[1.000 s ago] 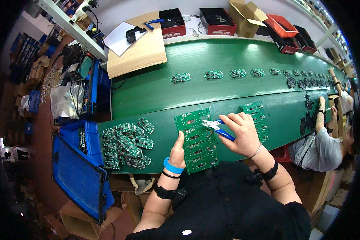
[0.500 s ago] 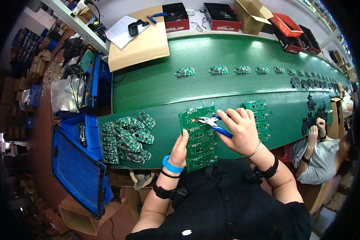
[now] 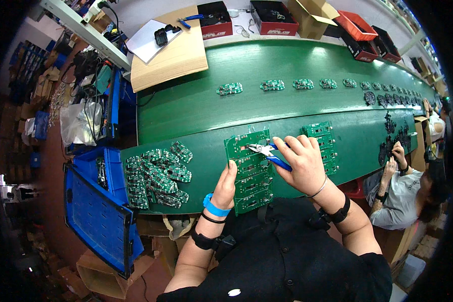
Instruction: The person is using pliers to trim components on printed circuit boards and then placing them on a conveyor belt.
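Note:
My left hand [image 3: 226, 187] grips a green circuit board panel [image 3: 250, 175] by its left edge, holding it tilted above the green bench. The panel is split into several rows, each bearing small parts. In my right hand [image 3: 303, 165] are blue-handled cutting pliers [image 3: 273, 155]. Their metal jaws lie over the upper part of the panel, beside a small reddish part; whether they touch it I cannot tell. Just beyond my right hand, more circuit board panels [image 3: 321, 141] lie on the bench. A heap of single circuit boards [image 3: 158, 173] lies to the left of my left hand.
Single boards [image 3: 272, 85] stand spaced in a row along the green belt [image 3: 186, 110]. A blue crate [image 3: 98, 216] leans at the bench's left end. Cardboard [image 3: 171, 60] and red-black boxes [image 3: 273, 20] line the back. At right a co-worker [image 3: 400, 186] handles black parts.
My hands, the panel and the pliers hold nearly the same pose. The surroundings have shifted slightly left in the picture. The co-worker's hands have moved a little.

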